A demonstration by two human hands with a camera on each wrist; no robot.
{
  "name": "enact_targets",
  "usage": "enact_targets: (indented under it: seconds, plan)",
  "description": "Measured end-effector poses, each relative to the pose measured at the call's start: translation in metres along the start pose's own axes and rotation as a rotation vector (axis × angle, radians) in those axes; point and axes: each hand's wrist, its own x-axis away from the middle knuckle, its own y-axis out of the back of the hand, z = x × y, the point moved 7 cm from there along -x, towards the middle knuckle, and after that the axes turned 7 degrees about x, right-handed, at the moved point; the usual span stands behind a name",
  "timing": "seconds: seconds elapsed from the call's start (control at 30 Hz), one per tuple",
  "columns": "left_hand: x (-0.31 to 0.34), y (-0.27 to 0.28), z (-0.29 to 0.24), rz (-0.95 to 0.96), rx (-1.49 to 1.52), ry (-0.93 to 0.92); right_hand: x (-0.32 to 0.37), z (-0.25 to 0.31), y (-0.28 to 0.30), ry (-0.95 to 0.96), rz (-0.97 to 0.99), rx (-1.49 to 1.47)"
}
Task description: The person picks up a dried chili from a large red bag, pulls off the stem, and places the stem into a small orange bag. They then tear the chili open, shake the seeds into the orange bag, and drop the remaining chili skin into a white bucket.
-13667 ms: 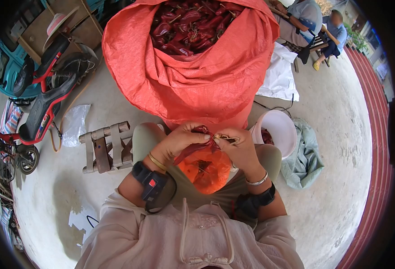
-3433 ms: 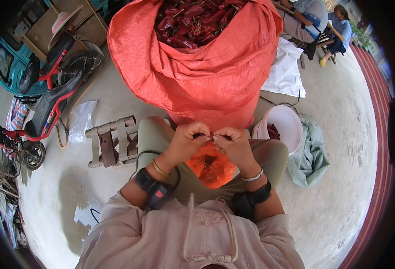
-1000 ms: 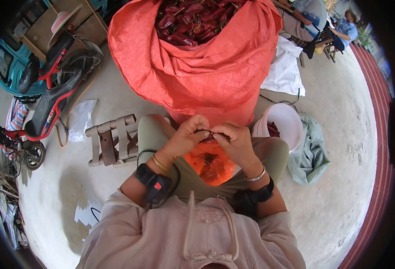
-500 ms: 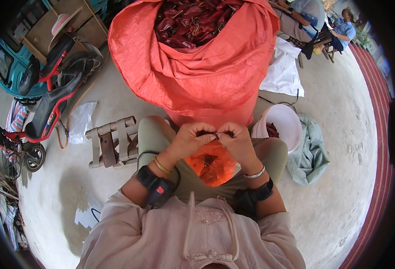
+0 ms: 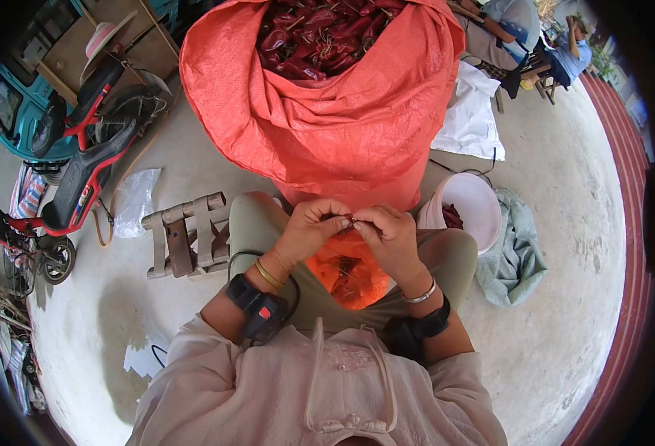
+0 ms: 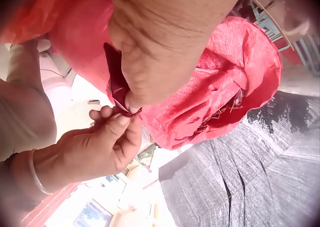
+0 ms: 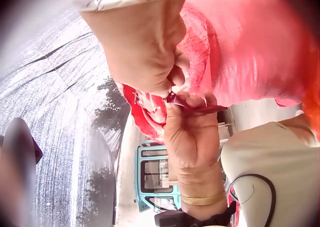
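Note:
A dark red dried chili (image 7: 187, 105) is stretched between both hands, just in front of the big sack. My left hand (image 5: 311, 232) holds its body across the fingers, with the thumb at one end. My right hand (image 5: 393, 236) pinches that same end between thumb and fingertips. In the left wrist view the chili (image 6: 118, 82) partly disappears behind the left hand, and the fingertips of both hands meet at its tip. Beneath the hands, an orange plastic bag (image 5: 348, 281) sits open between the knees with dark scraps inside.
A large red woven sack (image 5: 327, 141) full of dried chilies (image 5: 316, 37) stands ahead. On the right are a white bucket (image 5: 484, 201) with some chilies and a crumpled green sack (image 5: 517, 260). A wooden stool (image 5: 182, 245) and a scooter (image 5: 82, 171) are left; people sit far right.
Earlier, a larger red chili with its stem showed between the hands. Over the last second both hands stay together above the orange bag, fingertips dipping and rising slightly. A seated person raises an arm.

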Motion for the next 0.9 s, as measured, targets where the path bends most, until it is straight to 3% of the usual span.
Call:
enact_targets:
  seconds: [0.13, 0.37, 0.47, 0.67, 0.77, 0.87, 0.9]
  plan:
    - [0.002, -0.001, 0.003, 0.034, 0.161, 0.066, -0.001, 0.006, 0.002, 0.06, -0.027, 0.065]
    - [0.004, -0.012, -0.005, 0.033, 0.108, 0.088, 0.004, 0.003, 0.002, 0.103, -0.187, 0.194]
    - [0.004, -0.011, -0.005, 0.058, 0.057, 0.092, 0.006, -0.003, 0.001, 0.022, -0.173, 0.021]
    - [0.002, -0.009, -0.002, 0.034, -0.01, 0.039, 0.019, -0.035, -0.023, -0.539, 0.035, -0.625]
    - [0.001, -0.006, -0.001, 0.027, 0.005, 0.026, 0.022, -0.034, -0.026, -0.696, 0.051, -0.806]
    - [0.001, -0.005, -0.002, 0.013, -0.011, 0.023, 0.022, -0.038, -0.025, -0.71, 0.068, -0.794]
    - [0.001, -0.005, -0.003, 0.008, -0.024, 0.024, 0.019, -0.038, -0.021, -0.597, 0.068, -0.642]
